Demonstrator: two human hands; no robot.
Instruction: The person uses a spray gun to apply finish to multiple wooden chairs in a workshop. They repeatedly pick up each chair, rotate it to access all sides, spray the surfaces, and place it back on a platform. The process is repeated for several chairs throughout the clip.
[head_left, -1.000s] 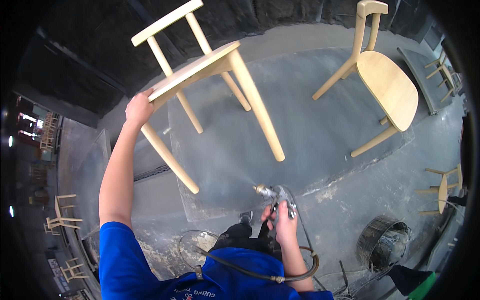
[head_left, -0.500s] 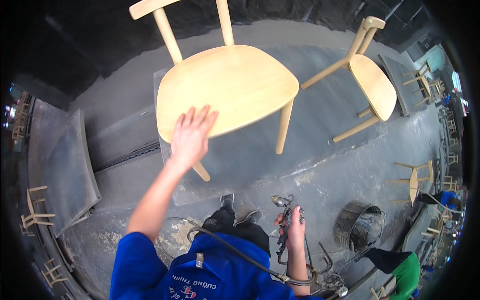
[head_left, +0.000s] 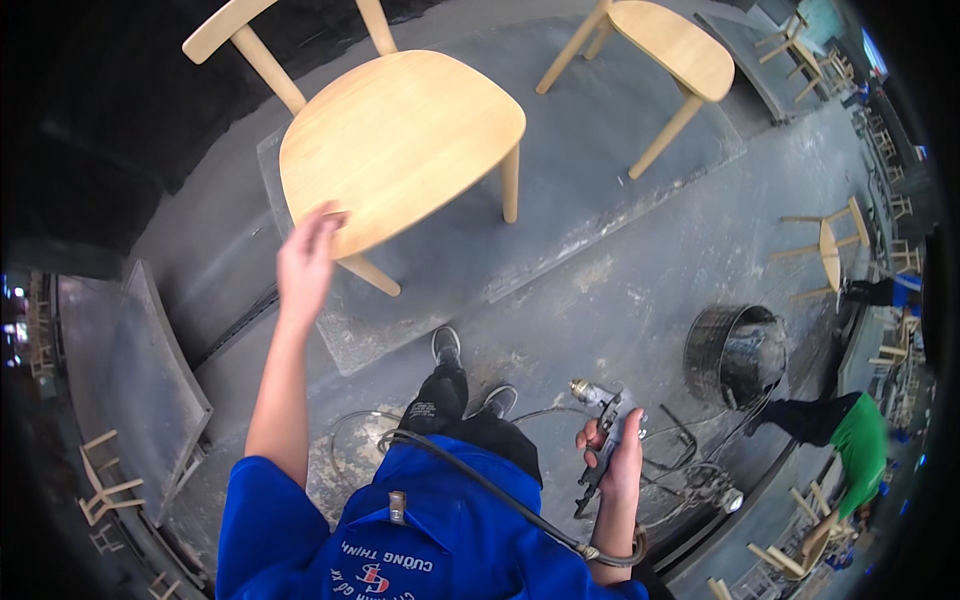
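A pale wooden chair (head_left: 400, 140) stands before me on a low grey platform (head_left: 590, 200). At the near left edge of its seat is my left hand (head_left: 306, 270), with fingers slightly bent and apart, holding nothing; motion blur hides whether the fingertips touch the wood. My right hand (head_left: 622, 468) is wrapped round a metal spray gun (head_left: 606, 425), held low at my right side with its nozzle end toward the upper left. A dark hose (head_left: 480, 497) runs across my front toward the right forearm.
A second wooden chair (head_left: 675, 45) stands farther right on the platform. On the floor at right are a dark metal drum (head_left: 705, 350) and tangled hoses (head_left: 690, 490). A person in green (head_left: 862, 450) bends at lower right. A tilted grey panel (head_left: 140, 370) stands at left.
My left hand has lifted from lying flat on the seat and drawn back to its edge. The view has turned, shifting both chairs up and left. The spray gun stays in my right hand.
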